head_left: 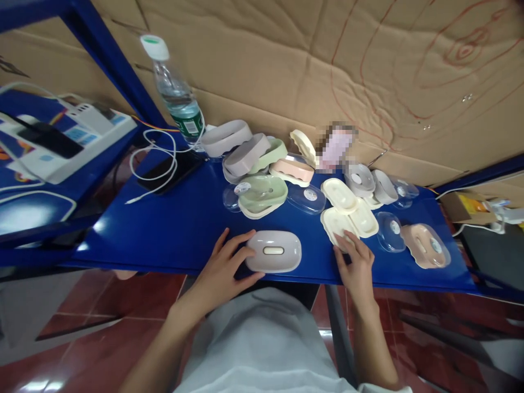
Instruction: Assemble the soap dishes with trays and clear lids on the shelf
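Note:
A pale lilac oval dish with a cream bar in its middle lies on the blue table near the front edge. My left hand touches its left end, fingers spread, with thumb and fingertips at the rim. My right hand rests with its fingertips on the near edge of a cream oval piece; its fingers are slightly apart. Two more cream pieces lie against that one. Behind the lilac dish sits a green oval tray on a cream base.
Lilac and green rings are piled at the back beside a water bottle. Clear lids and a peach dish lie at right. A white cable and power strips are at left; cardboard stands behind.

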Motion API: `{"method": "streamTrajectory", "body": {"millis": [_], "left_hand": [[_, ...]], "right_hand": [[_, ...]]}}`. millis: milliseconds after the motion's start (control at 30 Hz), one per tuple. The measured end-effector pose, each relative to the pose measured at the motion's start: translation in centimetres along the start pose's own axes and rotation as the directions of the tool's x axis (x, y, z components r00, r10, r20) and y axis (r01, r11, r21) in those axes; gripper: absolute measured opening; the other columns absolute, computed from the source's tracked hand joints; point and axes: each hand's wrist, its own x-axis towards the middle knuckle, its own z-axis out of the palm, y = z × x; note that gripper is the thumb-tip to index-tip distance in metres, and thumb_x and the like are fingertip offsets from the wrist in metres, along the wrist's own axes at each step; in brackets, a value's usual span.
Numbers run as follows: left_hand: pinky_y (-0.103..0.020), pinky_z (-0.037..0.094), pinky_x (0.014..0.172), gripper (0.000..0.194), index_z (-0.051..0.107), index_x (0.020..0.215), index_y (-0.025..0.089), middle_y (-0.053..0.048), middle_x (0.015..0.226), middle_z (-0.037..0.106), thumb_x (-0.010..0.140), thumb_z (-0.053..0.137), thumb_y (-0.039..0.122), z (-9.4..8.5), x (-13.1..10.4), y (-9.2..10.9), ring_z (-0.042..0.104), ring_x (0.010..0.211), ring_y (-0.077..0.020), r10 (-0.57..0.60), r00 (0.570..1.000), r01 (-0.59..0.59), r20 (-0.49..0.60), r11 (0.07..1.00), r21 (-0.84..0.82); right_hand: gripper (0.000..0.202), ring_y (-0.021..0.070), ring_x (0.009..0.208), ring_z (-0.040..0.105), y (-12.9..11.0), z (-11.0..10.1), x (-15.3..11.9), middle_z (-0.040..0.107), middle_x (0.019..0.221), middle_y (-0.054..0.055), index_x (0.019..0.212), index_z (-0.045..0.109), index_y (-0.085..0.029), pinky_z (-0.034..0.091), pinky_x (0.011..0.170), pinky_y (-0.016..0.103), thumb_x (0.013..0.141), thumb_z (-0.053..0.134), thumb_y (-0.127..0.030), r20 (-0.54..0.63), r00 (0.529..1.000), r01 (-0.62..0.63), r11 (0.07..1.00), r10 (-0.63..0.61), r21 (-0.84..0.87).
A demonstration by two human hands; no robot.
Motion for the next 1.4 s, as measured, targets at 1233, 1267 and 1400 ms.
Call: {"method": "streamTrajectory", "body": {"millis": [1233, 1267, 1400], "left_hand": [[-0.057, 0.051, 0.123, 0.072, 0.043, 0.163, 0.038, -0.013, 0.178, 0.033, 0.099, 0.076, 0.045, -1.3, -2.8, -2.1, 0.049, 0.156, -0.0380, -0.196, 0.960, 0.199, -0.199, 0.980, -0.005], [-0.057, 0.052, 0.122, 0.074, 0.042, 0.164, 0.038, -0.013, 0.178, 0.033, 0.098, 0.076, 0.048, -1.4, -2.8, -2.1, 0.050, 0.156, -0.0385, -0.196, 0.963, 0.198, -0.183, 0.980, -0.006], [-0.058, 0.053, 0.119, 0.081, 0.040, 0.165, 0.035, -0.017, 0.178, 0.033, 0.096, 0.077, 0.055, -1.2, -2.5, -2.0, 0.051, 0.153, -0.0407, -0.197, 0.967, 0.204, -0.160, 0.979, 0.025]], "right_hand": [[0.033, 0.0288, 0.148, 0.060, -12.4, 3.9, 5.4, 0.074, 0.141, 0.009, 0.137, 0.074, -0.030, 0.055, 0.120, 0.051, 0.106, 0.067, -0.022, 0.056, 0.756, 0.563, 0.690, -0.653, 0.454], [0.034, 0.0293, 0.150, 0.058, -12.3, 4.0, 5.3, 0.073, 0.143, 0.009, 0.139, 0.073, -0.030, 0.055, 0.121, 0.052, 0.106, 0.066, -0.022, 0.081, 0.763, 0.535, 0.696, -0.642, 0.478], [0.043, 0.0307, 0.156, 0.050, -12.0, 4.3, 4.8, 0.067, 0.149, 0.010, 0.149, 0.066, -0.031, 0.054, 0.123, 0.054, 0.106, 0.065, -0.022, 0.094, 0.794, 0.461, 0.696, -0.601, 0.551]]}}
